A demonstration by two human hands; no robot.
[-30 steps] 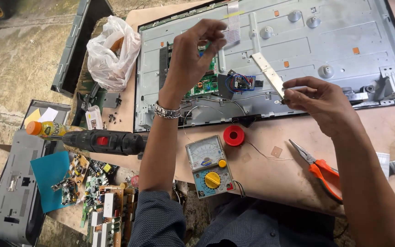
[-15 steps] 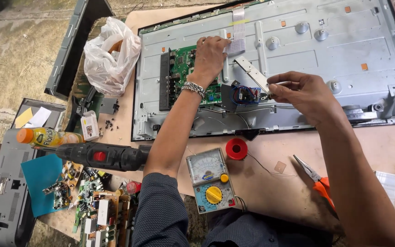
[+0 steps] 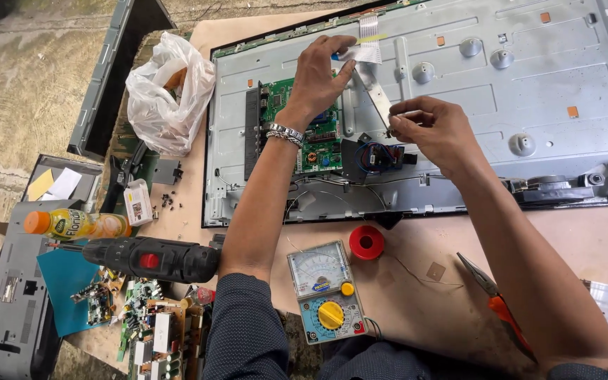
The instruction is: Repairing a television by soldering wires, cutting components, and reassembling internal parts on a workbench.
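Note:
A flat television panel [image 3: 529, 98] lies back-up on the table, its grey metal rear exposed. A green circuit board [image 3: 318, 144] sits at its left part. My left hand [image 3: 321, 74] reaches over that board and pinches the upper end of a white flat ribbon cable [image 3: 374, 88]. My right hand [image 3: 434, 130] holds the cable's lower end between thumb and fingers, just above a small black module with blue wires [image 3: 378, 158]. The cable runs slanted between the two hands.
On the table in front lie an analog multimeter [image 3: 325, 292], a red solder spool [image 3: 367, 243], orange-handled pliers [image 3: 497, 302], a black cordless drill [image 3: 156, 259] and a drink bottle [image 3: 72, 224]. A white plastic bag [image 3: 167, 95] and loose circuit boards [image 3: 153, 331] sit at the left.
Both hands moved down toward the panel with the ribbon cable. The left hand went from raised in front of the camera to over the green board; the view shifted closer.

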